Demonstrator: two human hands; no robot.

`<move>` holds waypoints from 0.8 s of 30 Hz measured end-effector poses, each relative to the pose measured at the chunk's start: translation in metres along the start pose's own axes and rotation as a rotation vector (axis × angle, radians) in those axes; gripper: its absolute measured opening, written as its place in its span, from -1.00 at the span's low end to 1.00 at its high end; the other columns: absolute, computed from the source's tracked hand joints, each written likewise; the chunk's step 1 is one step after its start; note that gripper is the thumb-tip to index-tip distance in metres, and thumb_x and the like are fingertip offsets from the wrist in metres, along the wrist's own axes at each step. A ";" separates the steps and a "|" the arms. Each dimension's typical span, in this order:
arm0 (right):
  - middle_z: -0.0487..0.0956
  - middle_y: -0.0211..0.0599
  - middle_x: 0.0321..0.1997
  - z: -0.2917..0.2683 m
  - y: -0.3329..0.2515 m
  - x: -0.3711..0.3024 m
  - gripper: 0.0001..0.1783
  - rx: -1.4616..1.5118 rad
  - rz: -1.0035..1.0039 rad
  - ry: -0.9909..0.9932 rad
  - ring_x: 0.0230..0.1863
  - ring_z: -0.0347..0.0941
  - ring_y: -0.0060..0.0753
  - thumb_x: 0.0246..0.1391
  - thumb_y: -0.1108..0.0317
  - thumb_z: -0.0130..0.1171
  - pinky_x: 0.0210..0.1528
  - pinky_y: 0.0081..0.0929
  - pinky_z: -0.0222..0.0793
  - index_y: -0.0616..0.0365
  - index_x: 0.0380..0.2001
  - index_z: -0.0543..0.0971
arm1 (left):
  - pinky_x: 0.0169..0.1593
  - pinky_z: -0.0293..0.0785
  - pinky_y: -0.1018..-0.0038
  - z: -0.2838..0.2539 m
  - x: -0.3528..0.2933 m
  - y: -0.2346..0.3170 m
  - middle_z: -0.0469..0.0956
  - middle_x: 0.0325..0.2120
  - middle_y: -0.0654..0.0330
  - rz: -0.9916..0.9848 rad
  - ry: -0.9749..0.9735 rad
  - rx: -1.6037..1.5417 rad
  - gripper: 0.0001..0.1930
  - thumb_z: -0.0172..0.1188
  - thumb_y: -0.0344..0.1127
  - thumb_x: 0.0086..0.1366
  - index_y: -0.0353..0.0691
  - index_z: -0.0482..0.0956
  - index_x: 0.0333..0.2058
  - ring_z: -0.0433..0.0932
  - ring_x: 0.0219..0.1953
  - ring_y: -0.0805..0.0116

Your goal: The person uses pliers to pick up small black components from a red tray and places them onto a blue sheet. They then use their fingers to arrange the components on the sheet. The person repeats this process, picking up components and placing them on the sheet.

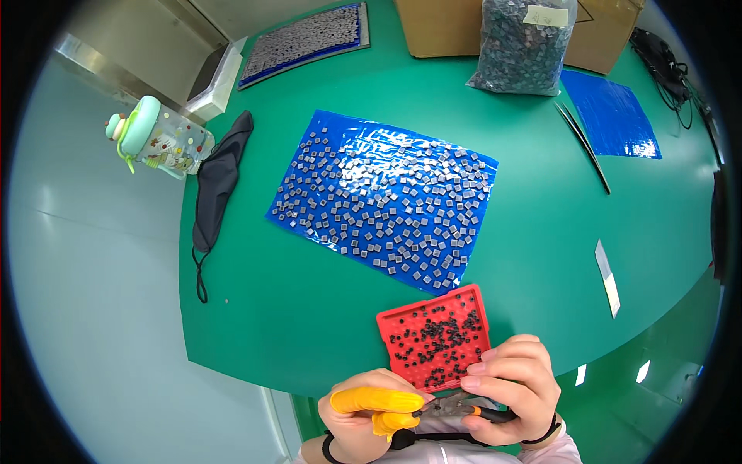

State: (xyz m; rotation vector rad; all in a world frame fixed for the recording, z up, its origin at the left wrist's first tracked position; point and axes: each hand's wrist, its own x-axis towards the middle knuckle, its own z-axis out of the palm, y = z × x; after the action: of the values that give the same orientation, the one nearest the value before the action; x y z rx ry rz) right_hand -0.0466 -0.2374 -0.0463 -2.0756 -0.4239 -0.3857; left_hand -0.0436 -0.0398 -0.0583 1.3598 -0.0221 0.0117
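Note:
My left hand point(359, 414), with yellow covers on its thumb and a finger, is closed in a pinch at the table's near edge. A tiny black part point(417, 414) shows between those covered fingertips. In my right hand point(519, 387) is a pair of pliers point(495, 414) with black and orange handles. Their metal jaws point left, close to the pinched part, but their exact contact is too small to tell. Just beyond both hands lies a red tray point(383, 329) scattered with many small black parts point(444, 334).
Past the tray, small grey square pieces cover a blue sheet point(328, 124). Tweezers point(585, 147), a bare blue sheet point(614, 116) and a flat blade point(607, 278) lie right. A filled bag point(522, 50) stands behind; a black pouch point(219, 182) and bottle point(170, 139) are left.

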 end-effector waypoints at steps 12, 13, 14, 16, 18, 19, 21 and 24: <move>0.59 -0.37 -0.18 0.000 0.002 -0.001 -0.61 0.023 0.011 0.008 -0.13 0.48 -0.26 -0.10 0.06 0.40 -0.12 -0.27 0.36 0.04 -0.23 0.67 | -0.35 0.46 0.49 -0.004 0.005 -0.005 0.66 -0.45 0.03 0.253 -0.062 0.189 -0.82 0.39 -0.39 0.13 -0.41 0.64 -0.38 0.57 -0.43 0.30; 0.59 -0.37 -0.18 0.000 0.001 -0.001 -0.61 0.016 0.011 0.014 -0.14 0.48 -0.26 -0.10 0.06 0.40 -0.12 -0.27 0.36 0.04 -0.23 0.67 | -0.35 0.46 0.49 -0.003 0.004 -0.006 0.66 -0.45 0.03 0.245 -0.035 0.167 -0.81 0.40 -0.39 0.11 -0.41 0.64 -0.38 0.57 -0.43 0.29; 0.59 -0.37 -0.18 0.000 0.001 -0.001 -0.61 0.010 0.012 0.021 -0.14 0.48 -0.26 -0.10 0.07 0.40 -0.13 -0.27 0.36 0.04 -0.23 0.66 | -0.36 0.46 0.49 -0.002 0.003 -0.007 0.66 -0.45 0.02 0.237 -0.008 0.146 -0.81 0.40 -0.40 0.10 -0.41 0.64 -0.39 0.58 -0.43 0.29; 0.59 -0.37 -0.18 0.000 0.001 -0.001 -0.62 0.011 0.010 0.020 -0.15 0.48 -0.26 -0.09 0.07 0.40 -0.13 -0.27 0.36 0.04 -0.24 0.66 | -0.36 0.46 0.49 -0.001 0.003 -0.005 0.66 -0.45 0.03 0.237 -0.005 0.165 -0.80 0.42 -0.40 0.08 -0.41 0.64 -0.39 0.58 -0.43 0.28; 0.59 -0.38 -0.19 0.000 0.001 -0.001 -0.63 0.004 0.008 0.017 -0.16 0.48 -0.26 -0.10 0.08 0.40 -0.14 -0.27 0.36 0.04 -0.25 0.66 | -0.37 0.46 0.49 0.003 0.005 -0.001 0.66 -0.46 0.03 0.233 0.004 0.186 -0.80 0.42 -0.41 0.06 -0.42 0.64 -0.40 0.59 -0.43 0.27; 0.60 -0.39 -0.19 -0.001 0.001 -0.001 -0.63 -0.003 0.008 0.014 -0.16 0.48 -0.27 -0.11 0.09 0.40 -0.15 -0.27 0.36 0.04 -0.25 0.66 | -0.37 0.46 0.49 0.006 0.007 0.003 0.66 -0.46 0.03 0.228 0.012 0.197 -0.80 0.43 -0.41 0.05 -0.42 0.65 -0.40 0.59 -0.43 0.27; 0.60 -0.40 -0.20 -0.001 0.001 -0.001 -0.63 -0.015 0.007 0.017 -0.17 0.48 -0.27 -0.13 0.11 0.41 -0.16 -0.28 0.35 0.03 -0.25 0.66 | -0.38 0.45 0.48 0.005 0.007 0.002 0.64 -0.46 0.05 0.249 -0.019 0.240 -0.80 0.42 -0.41 0.08 -0.41 0.63 -0.38 0.57 -0.44 0.27; 0.60 -0.42 -0.21 -0.001 0.001 -0.003 -0.63 -0.037 0.004 0.035 -0.19 0.47 -0.28 -0.16 0.14 0.43 -0.19 -0.28 0.34 0.02 -0.25 0.66 | -0.34 0.47 0.46 -0.004 0.008 -0.004 0.62 -0.39 0.08 0.271 -0.143 0.287 -0.77 0.41 -0.43 0.09 -0.36 0.61 -0.29 0.57 -0.40 0.27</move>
State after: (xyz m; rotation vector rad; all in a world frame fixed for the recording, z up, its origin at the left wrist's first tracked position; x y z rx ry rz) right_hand -0.0486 -0.2392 -0.0480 -2.1024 -0.3944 -0.4305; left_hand -0.0350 -0.0363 -0.0625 1.6338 -0.3360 0.1509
